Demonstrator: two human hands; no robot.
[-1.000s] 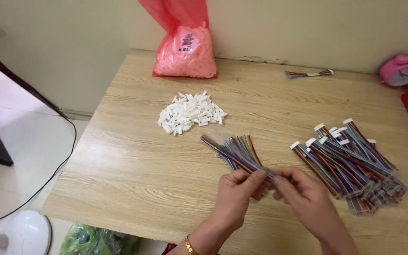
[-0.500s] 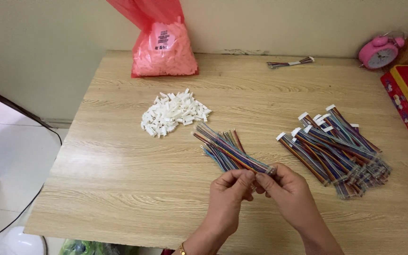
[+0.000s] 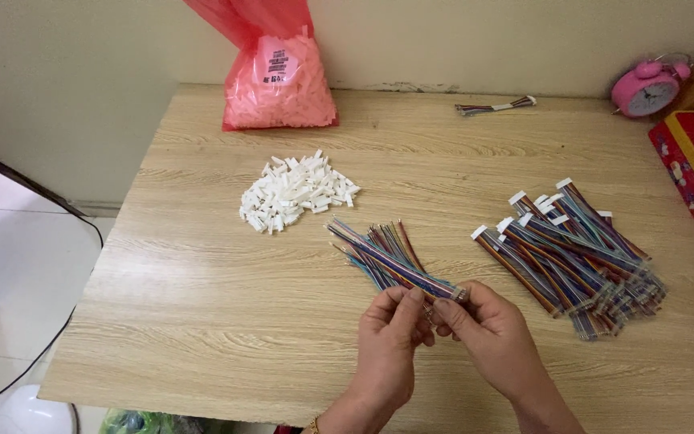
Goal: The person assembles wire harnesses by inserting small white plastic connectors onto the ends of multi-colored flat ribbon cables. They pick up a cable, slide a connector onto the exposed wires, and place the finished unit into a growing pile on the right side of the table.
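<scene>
My left hand [image 3: 389, 337] and my right hand [image 3: 487, 333] meet at the near edge of a light wooden table [image 3: 202, 321]. Together they pinch the near end of a flat multicoloured ribbon cable [image 3: 391, 264], which slants up and left from my fingertips. Under it lies a small bundle of loose coloured cables [image 3: 383, 241]. A heap of small white plastic connectors [image 3: 295, 193] sits to the upper left. To the right lies a pile of coloured cables with white connectors fitted [image 3: 572, 245].
A red plastic bag full of white connectors [image 3: 279, 80] stands at the table's back edge by the wall. A single cable [image 3: 496, 105] lies at the back. A pink alarm clock [image 3: 646, 87] and a red box [image 3: 688, 165] are at the right. Floor and a black cord [image 3: 42, 345] lie left.
The view has shifted so the table's contents sit lower and more to the left. My hands still hold the same cable end with only small finger movements.
</scene>
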